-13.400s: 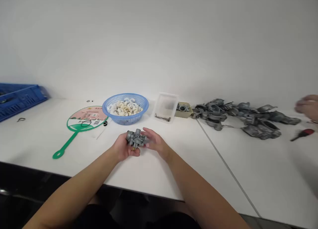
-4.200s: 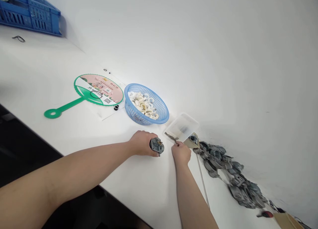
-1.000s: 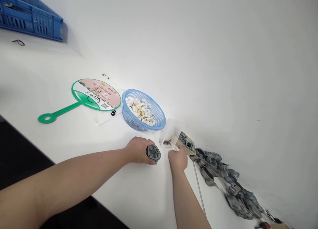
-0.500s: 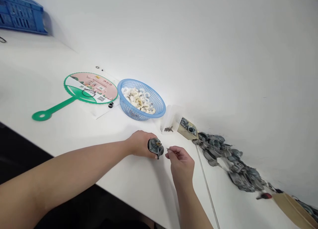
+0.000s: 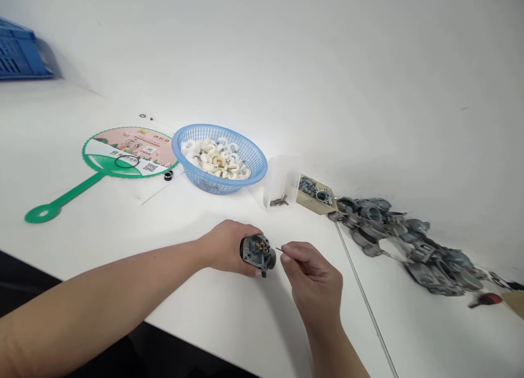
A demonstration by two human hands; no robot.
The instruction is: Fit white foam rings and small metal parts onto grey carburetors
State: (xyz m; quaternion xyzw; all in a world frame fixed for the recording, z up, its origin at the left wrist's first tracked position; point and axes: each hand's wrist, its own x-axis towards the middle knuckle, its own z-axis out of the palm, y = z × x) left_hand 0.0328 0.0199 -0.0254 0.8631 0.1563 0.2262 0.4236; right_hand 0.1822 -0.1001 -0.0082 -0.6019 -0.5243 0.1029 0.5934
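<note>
The right hand (image 5: 315, 277) has come back from the clear box (image 5: 281, 182) to lower centre, fingers pinching a thin pin (image 5: 279, 249) just beside the carburetor body (image 5: 257, 253) gripped by the left hand (image 5: 227, 247) on the surface (image 5: 123, 225); such a slight pinch could drop the pin.

Left hand (image 5: 223, 246) and right hand (image 5: 315, 277) bare (forearms (image 5: 123, 296) too).

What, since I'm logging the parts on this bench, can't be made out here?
Head view only:
Thin pin pinched in the right hand: too small to identify.
Carburetor body: back side hidden by the left hand gripping it.
Blue crate: cut off by the left edge.
Small metal bits in the clear container: too small.
</note>
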